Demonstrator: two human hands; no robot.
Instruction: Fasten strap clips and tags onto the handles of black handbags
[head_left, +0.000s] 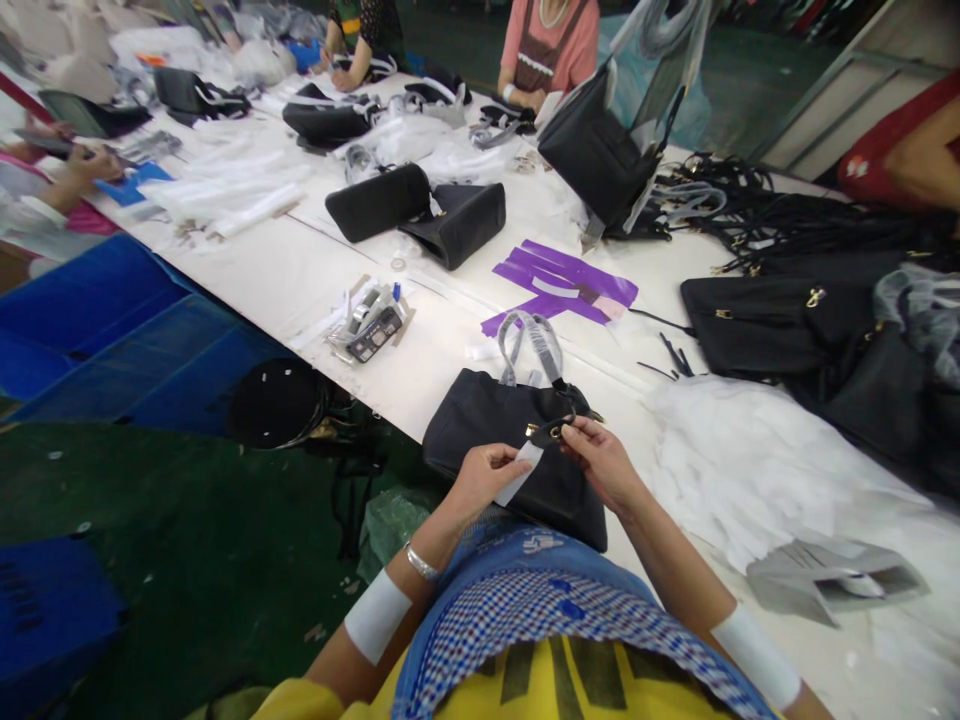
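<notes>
A black handbag [487, 420] with wrapped grey handles [531, 345] lies at the near edge of the white table [300, 270], right in front of me. My left hand [487, 475] pinches a small white slip of paper or tape [519, 472] over the bag's front. My right hand [600, 458] is closed on the bag's black strap tab with its gold clasp [551, 430]. The two hands are close together, almost touching.
A heap of white wrapping paper [750, 470] lies to my right, with more black bags [780, 320] beyond. Purple sheets [562, 280], a tape dispenser [373, 320] and other bags sit farther up. People work at the far side and left. Blue crates [112, 340] stand left.
</notes>
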